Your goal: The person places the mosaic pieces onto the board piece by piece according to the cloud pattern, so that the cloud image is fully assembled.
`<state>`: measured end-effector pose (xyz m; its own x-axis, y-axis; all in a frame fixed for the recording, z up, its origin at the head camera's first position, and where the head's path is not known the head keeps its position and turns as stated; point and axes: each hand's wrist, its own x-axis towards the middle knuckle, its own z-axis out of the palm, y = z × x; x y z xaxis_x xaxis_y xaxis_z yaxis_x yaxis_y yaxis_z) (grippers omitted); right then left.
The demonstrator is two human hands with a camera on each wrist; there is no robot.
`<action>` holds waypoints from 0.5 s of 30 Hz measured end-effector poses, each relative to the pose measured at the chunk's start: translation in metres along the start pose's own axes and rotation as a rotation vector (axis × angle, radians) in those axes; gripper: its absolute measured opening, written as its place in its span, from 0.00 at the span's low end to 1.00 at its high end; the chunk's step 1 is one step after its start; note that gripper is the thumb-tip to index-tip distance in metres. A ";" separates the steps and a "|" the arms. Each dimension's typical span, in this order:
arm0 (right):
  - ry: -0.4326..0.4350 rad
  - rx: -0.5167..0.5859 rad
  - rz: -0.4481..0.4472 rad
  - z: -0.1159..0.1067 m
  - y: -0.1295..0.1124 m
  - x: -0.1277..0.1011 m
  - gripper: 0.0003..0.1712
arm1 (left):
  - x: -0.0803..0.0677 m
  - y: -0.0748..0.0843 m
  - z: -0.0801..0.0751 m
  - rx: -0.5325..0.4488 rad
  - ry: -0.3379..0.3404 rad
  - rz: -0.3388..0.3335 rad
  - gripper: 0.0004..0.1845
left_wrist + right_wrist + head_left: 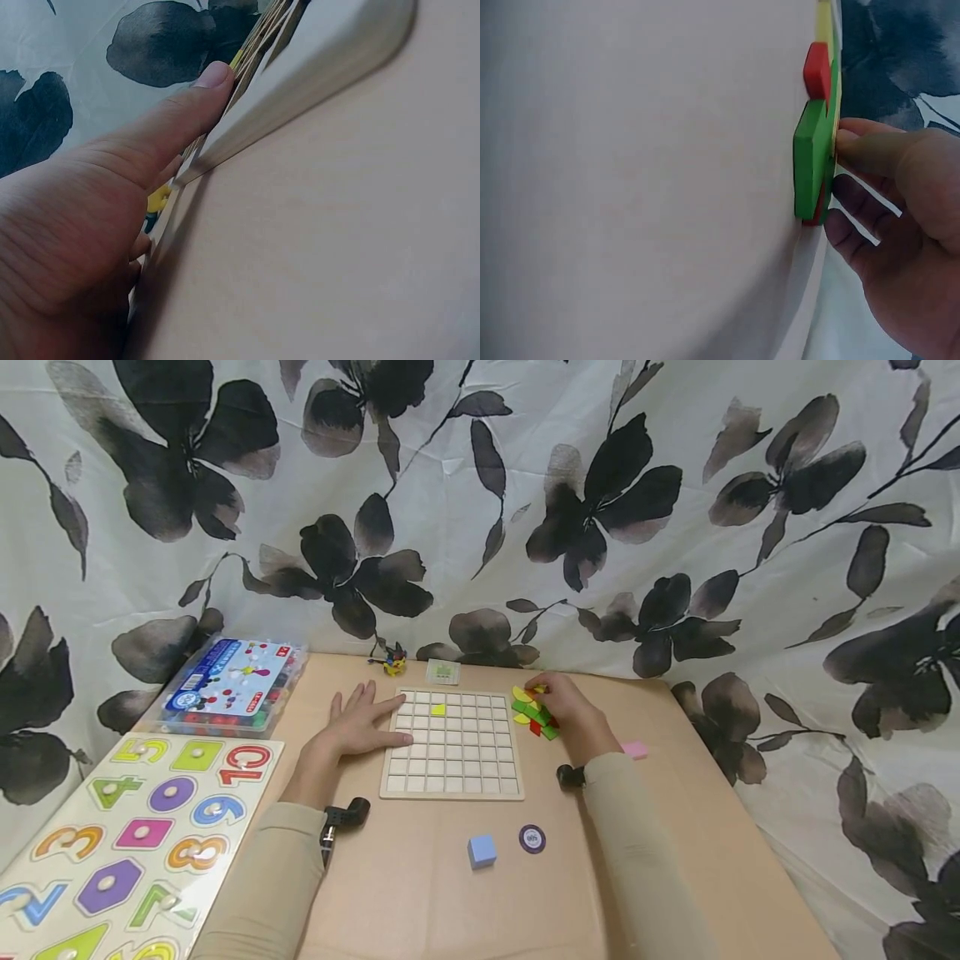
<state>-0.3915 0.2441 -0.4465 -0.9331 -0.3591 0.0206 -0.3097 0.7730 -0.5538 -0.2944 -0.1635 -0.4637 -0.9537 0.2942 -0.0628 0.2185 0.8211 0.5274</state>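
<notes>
My left hand (357, 724) lies with fingers spread at the left side of a white wooden grid board (452, 797). Its thumb (214, 79) rests on the board's edge. One yellow tile (438, 710) sits in an upper cell of the grid. Right of the board, my right hand (572, 710) reaches into a small pile of tiles with its fingers bent. In the right wrist view a green tile (804, 169) and a red tile (817, 71) show beside the thumb and fingertips. Whether the fingertips pinch a piece is hidden by the pile.
A blue cube (482, 852) and a round dark chip (532, 838) lie in front of the board. Behind it are a small card (443, 672) and a yellow figure (393, 662). At left are a clear plastic box (225, 685) and a number puzzle board (142, 802). A pink piece (635, 749) lies by the right wrist.
</notes>
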 end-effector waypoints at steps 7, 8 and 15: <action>-0.036 -0.061 -0.009 -0.004 0.001 0.002 0.16 | -0.001 0.002 -0.001 0.011 0.009 0.007 0.51; -0.043 -0.071 -0.011 -0.005 0.001 0.003 0.16 | -0.001 0.002 -0.001 0.011 0.010 0.006 0.51; -0.068 -0.081 0.028 -0.010 -0.002 0.003 0.12 | 0.000 0.001 0.000 0.017 0.010 0.004 0.52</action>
<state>-0.3956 0.2469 -0.4374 -0.9279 -0.3691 -0.0526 -0.2996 0.8223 -0.4837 -0.2942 -0.1627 -0.4629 -0.9546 0.2931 -0.0524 0.2261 0.8281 0.5129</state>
